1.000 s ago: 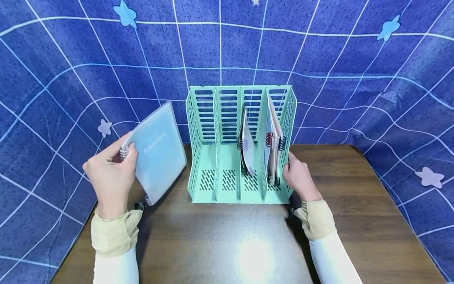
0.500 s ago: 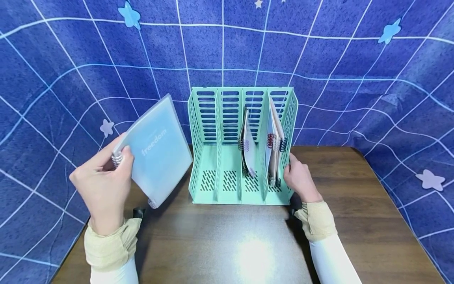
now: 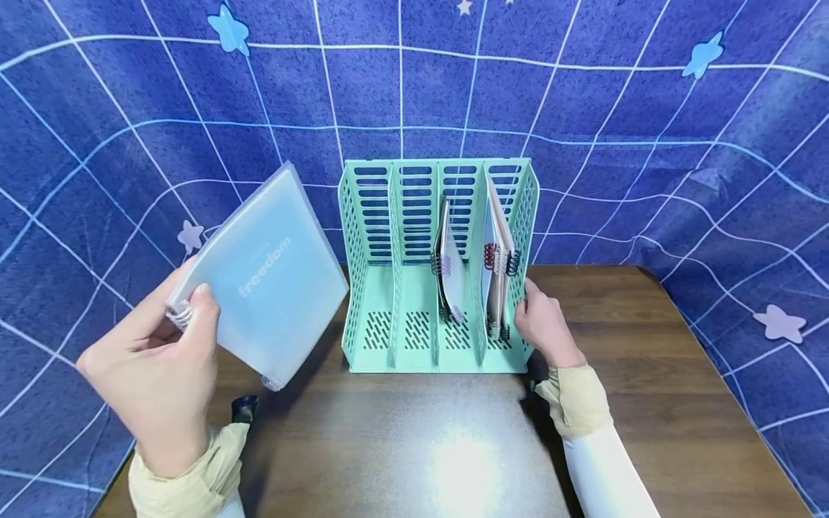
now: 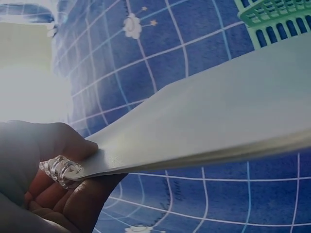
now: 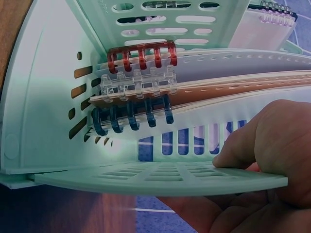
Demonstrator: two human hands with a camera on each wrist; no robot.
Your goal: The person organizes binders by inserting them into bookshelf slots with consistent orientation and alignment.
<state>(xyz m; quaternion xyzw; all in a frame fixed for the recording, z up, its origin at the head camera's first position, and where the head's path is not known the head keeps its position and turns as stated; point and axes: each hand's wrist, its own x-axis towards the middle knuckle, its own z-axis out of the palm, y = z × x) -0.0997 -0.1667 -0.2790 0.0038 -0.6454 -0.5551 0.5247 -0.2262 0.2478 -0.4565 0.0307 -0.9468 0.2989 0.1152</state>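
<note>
A light-blue ring-bound notebook (image 3: pixel 278 273) with "freedom" on its cover is tilted in the air left of the mint-green file rack (image 3: pixel 396 360). My left hand (image 3: pixel 155 360) pinches it at a clear-ringed corner, thumb on the cover; the left wrist view shows the thumb (image 4: pixel 73 143) over its edge and fingers beneath. My right hand (image 3: pixel 547 320) grips the rack's right side panel (image 5: pixel 160 179), thumb inside and fingers outside. Notebooks with red rings (image 5: pixel 142 56), clear rings (image 5: pixel 138 83) and dark blue rings (image 5: pixel 133 115) stand in the rightmost compartment.
In the rack's third compartment lean thin notebooks (image 3: pixel 452 266) with black and lilac rings. The rack stands on a brown wooden table (image 3: pixel 363 439), with a blue star-and-grid cloth (image 3: pixel 414 79) hanging behind it. A small black object (image 3: pixel 245 409) shows by the left wrist.
My left hand has moved left and toward me with the notebook, whose cover now looks larger and more tilted. My right hand stays on the rack's side.
</note>
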